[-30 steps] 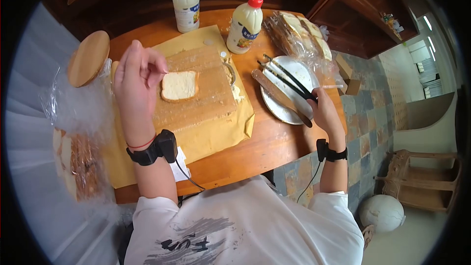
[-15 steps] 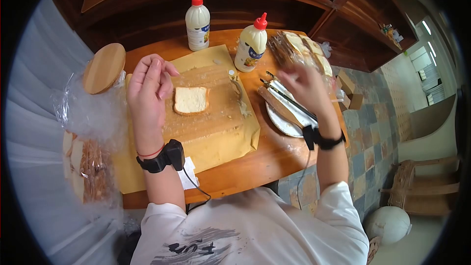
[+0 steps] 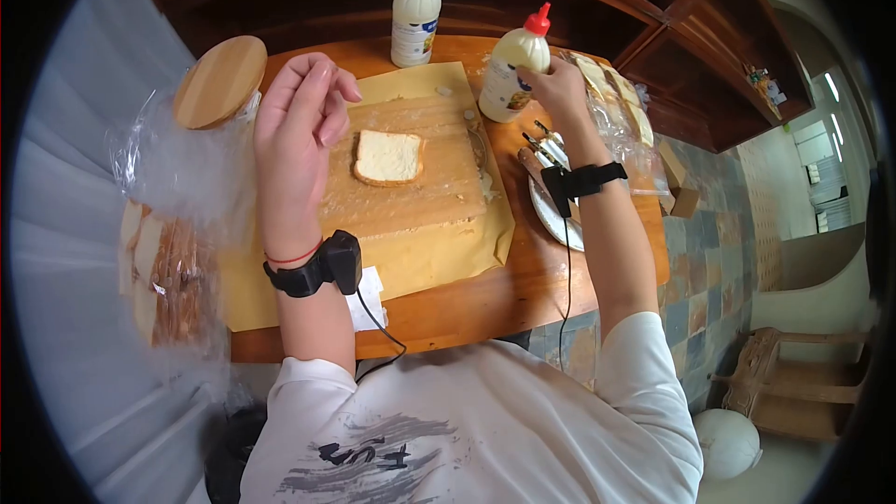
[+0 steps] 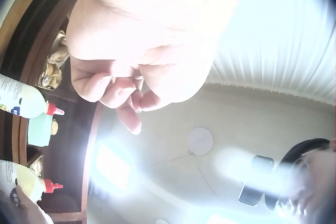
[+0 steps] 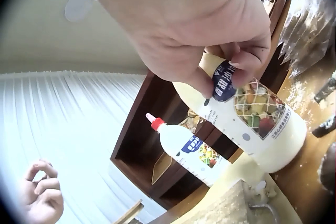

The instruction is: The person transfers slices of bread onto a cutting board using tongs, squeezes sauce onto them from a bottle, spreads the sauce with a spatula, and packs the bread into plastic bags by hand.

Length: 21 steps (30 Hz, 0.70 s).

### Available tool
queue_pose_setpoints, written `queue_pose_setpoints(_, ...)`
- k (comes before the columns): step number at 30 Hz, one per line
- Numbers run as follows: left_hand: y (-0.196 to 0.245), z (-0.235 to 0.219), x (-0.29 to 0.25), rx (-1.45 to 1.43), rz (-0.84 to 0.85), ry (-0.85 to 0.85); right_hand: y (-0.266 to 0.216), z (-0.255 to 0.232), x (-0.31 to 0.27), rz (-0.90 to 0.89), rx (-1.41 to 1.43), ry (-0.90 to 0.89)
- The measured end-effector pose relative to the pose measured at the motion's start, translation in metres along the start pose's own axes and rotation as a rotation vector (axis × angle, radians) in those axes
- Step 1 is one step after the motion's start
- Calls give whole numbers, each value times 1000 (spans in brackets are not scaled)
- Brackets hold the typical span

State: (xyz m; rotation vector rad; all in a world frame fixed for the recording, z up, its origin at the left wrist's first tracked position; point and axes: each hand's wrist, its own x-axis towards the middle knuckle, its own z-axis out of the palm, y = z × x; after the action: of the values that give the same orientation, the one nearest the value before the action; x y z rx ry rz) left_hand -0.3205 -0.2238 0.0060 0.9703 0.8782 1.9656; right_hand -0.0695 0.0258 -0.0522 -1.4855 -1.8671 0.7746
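My right hand [image 3: 566, 101] grips a squeeze bottle [image 3: 505, 82] of pale cream sauce by its upper part; the bottle has a red nozzle cap and a blue label. Thumb and fingers wrap its shoulder in the right wrist view, where the label shows pictured salad [image 5: 258, 109]. My left hand [image 3: 297, 131] is raised left of the wooden board [image 3: 411, 203], its fingers loosely bent and holding nothing. One slice of white bread [image 3: 388, 158] lies flat on that board. A second squeeze bottle [image 3: 414, 23] stands farther back, its red cap tipped by a clear nozzle cover.
Yellow paper [image 3: 467, 257] lies under the board. To the right, a white plate [image 3: 564, 235] bears dark tongs and a brown-handled tool, with bagged bread [image 3: 627, 101] behind. At left are a round wooden lid [image 3: 219, 82] and more bagged bread [image 3: 168, 271].
My right hand has let go of the dark tongs at the plate, moved back and left, and taken hold of the nearer squeeze bottle. The left hand stays raised; the head view has shifted.
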Motion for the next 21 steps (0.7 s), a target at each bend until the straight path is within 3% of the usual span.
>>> queue_pose_setpoints(3, -1, -3, 2, 10, -7, -20, -13, -7, -8, -80, -34, 82)
queue_pose_setpoints(5, -4, -2, 3, 35, -26, -26, -29, -22, -21, -4, 205, 106)
queue_pose_setpoints(7, -8, -1, 4, 63, -50, -33, -46, -30, -36, 56, 487, 16)
queue_pose_setpoints(10, -13, 7, 3, 137, -117, -104, -68, -37, -63, 161, 663, -42)
queue_pose_setpoints(12, -14, 19, -1, 319, -93, -108, -67, -35, -70, 199, 978, -327)
queue_pose_setpoints(13, -16, 18, -2, 323, -98, -105, -70, -31, -76, 205, 981, -331)
queue_pose_setpoints(15, -21, 16, -1, 406, -72, -297, -88, -21, -96, 318, 1157, -464)
queue_pose_setpoints(17, -13, 22, -7, 459, -159, -322, -103, -27, -114, 396, 1007, -589)
queue_pose_setpoints(19, -11, 25, -8, 511, -246, -343, -112, -28, -131, 342, 952, -586)
queue_pose_setpoints(21, -12, 25, -9, 684, 28, -423, -112, -21, -135, 321, 970, -581)
